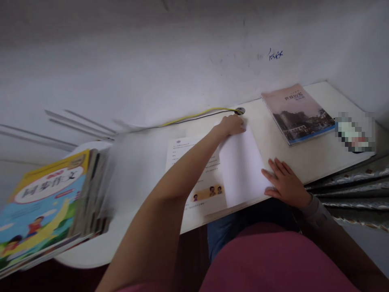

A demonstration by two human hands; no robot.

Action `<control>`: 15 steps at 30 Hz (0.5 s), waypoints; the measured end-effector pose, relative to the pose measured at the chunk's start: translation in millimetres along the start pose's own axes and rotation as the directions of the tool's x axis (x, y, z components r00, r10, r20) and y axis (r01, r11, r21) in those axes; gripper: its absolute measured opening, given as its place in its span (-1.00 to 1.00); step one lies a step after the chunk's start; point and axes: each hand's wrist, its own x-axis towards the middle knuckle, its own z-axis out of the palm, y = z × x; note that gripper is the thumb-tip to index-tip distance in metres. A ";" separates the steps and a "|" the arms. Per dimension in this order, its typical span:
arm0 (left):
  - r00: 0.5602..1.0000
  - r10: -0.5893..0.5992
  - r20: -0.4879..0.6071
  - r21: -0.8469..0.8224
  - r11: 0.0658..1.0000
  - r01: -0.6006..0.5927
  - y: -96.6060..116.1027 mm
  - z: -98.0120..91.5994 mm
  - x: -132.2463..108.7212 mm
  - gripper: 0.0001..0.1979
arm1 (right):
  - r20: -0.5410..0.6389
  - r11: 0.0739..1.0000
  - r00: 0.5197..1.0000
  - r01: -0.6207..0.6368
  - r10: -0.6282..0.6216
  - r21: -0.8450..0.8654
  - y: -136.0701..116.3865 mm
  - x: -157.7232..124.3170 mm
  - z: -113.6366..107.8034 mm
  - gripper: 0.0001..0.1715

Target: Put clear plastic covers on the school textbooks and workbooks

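A printed page [209, 172] with small coloured cartoon figures lies near the front edge of the white table. Over its right side rests a blank white sheet of paper [241, 170], bowed slightly along its length. My left hand [232, 125] reaches across the printed page, its fingers curled closed on the sheet's far end; the fingertips are partly hidden. Beside the sheet's near right edge, my right hand [285, 184] lies palm down on the table edge, fingers spread and holding nothing. My left forearm covers part of the printed page.
A history book [299, 113] lies at the back right, beside a pixelated phone-like object [354, 136]. At left stands a stack of books topped by a yellow and blue book [45, 202]. A yellow cable [197, 114] runs along the wall into a table hole [240, 110].
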 end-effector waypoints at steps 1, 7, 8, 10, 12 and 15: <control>1.000 0.005 -0.013 -0.018 1.000 -0.005 -1.8 2.1 0.0 -0.56 | 0.001 1.000 1.000 0.000 0.000 0.001 -0.1 0.0 -0.5 -0.19; 0.977 -0.037 -0.210 -0.050 0.998 0.027 12.8 4.7 -18.5 -0.49 | 0.009 1.000 1.000 -0.009 0.008 0.019 1.3 -0.1 -0.8 -0.20; 0.965 -0.038 -0.261 -0.035 0.999 0.030 18.7 4.2 -28.6 -0.49 | 0.007 1.000 1.000 -0.009 0.008 0.020 1.7 -0.2 -0.3 -0.20; 0.948 -0.027 -0.317 -0.013 1.000 0.024 29.8 5.5 -56.9 -0.48 | 0.004 1.000 1.000 -0.011 0.011 0.019 1.7 -0.5 0.7 -0.21; 0.958 -0.045 -0.283 -0.048 0.998 0.032 37.7 13.7 -93.2 -0.43 | 0.001 1.000 1.000 -0.018 0.018 0.017 0.8 -1.0 0.8 -0.21; 0.952 -0.130 -0.277 -0.185 0.979 0.079 43.8 40.5 -146.6 -0.37 | 0.010 1.000 1.000 -0.015 0.015 0.026 0.8 -1.3 -2.6 -0.22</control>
